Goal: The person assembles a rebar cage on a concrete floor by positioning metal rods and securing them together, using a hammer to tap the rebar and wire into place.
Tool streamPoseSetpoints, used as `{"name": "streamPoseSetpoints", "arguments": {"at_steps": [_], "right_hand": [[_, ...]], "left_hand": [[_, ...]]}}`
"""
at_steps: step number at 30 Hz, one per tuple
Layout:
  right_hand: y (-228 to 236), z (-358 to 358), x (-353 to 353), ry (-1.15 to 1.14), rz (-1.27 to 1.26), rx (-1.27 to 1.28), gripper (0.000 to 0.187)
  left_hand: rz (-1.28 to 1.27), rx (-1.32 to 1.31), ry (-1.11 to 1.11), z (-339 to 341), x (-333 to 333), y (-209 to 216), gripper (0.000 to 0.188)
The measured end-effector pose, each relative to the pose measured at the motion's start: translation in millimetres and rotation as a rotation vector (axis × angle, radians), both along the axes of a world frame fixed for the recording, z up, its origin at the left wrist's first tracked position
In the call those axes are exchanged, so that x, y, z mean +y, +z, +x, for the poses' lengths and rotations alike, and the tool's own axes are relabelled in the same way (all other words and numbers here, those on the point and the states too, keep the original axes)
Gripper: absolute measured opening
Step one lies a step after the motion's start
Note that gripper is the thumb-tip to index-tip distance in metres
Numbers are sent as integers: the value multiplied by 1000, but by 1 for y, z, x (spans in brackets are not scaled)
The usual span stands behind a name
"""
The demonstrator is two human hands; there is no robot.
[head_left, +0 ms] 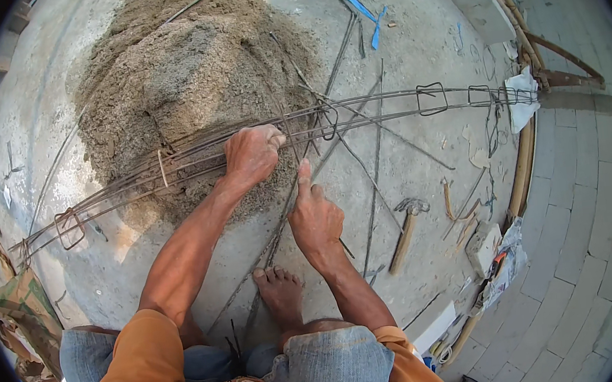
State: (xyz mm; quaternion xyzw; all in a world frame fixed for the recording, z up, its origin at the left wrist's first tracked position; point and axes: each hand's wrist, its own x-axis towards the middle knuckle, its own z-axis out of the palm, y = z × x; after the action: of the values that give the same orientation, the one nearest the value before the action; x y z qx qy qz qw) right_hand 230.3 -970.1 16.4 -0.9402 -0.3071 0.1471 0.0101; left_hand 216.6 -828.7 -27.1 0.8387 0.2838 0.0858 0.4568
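A long cage of thin steel rebar (382,96) stretches across in front of me, with square wire stirrups (431,99) spaced along it. My left hand (254,154) is closed on the bars near the middle, beside a stirrup. Just below it on the right, my right hand (315,216) has its index finger stretched up toward a stirrup. Its other fingers are curled in, and whatever they may hold is hidden. A short dark rod end shows beside the right wrist.
Behind the cage rises a heap of sand (181,70). Loose rods cross the concrete floor (421,149). To the right lie a hammer (406,236), blue strips (376,23), and a wooden pole (524,168) along the edge. A torn paper sack (25,317) lies at the left.
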Motion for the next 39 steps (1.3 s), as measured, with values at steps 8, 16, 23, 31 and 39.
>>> {"name": "streamPoseSetpoints", "arguments": {"at_steps": [8, 16, 23, 31, 39], "right_hand": [[0, 10, 16, 56, 126, -78, 62], [-6, 11, 6, 97, 188, -162, 67], [9, 7, -20, -4, 152, -123, 72], [-1, -48, -155, -155, 310, -173, 67], [-36, -25, -138, 3, 226, -277, 51]], "left_hand": [[31, -3, -21, -3, 4, -4, 15], [-13, 47, -56, 0, 2, 9, 16], [-9, 67, 21, 16, 8, 17, 19], [-9, 94, -53, 15, 14, 19, 23], [28, 60, -85, 4, 14, 22, 23]]}}
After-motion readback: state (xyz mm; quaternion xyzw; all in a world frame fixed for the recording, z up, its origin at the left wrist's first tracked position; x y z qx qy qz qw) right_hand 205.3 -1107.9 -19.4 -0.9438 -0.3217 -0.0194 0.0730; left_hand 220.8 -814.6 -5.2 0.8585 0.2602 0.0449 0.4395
